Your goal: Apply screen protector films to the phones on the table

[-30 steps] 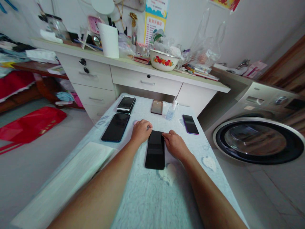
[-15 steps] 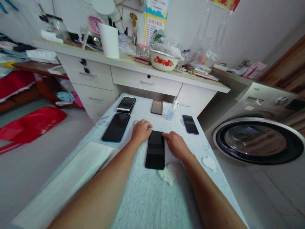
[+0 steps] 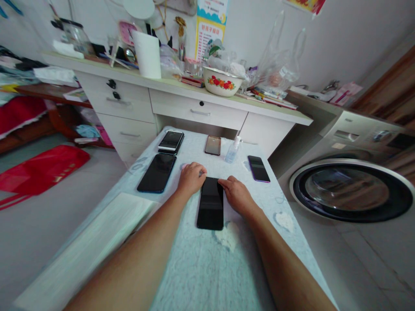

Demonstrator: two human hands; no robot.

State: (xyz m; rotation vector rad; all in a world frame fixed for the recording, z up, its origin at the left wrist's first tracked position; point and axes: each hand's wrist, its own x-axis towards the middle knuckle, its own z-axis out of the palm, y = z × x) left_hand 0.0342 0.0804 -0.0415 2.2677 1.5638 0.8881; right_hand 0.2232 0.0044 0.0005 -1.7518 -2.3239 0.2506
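While right hand against black phone, left hand beside; each grip unclear.

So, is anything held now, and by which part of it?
The right hand touches the nearest phone at its far right corner; whether it grips cannot be told. The left hand is curled by the far left corner; any hold is hidden.

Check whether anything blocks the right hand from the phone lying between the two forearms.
Nothing visible does: the right hand is at the far right corner of the phone, with no object between them.
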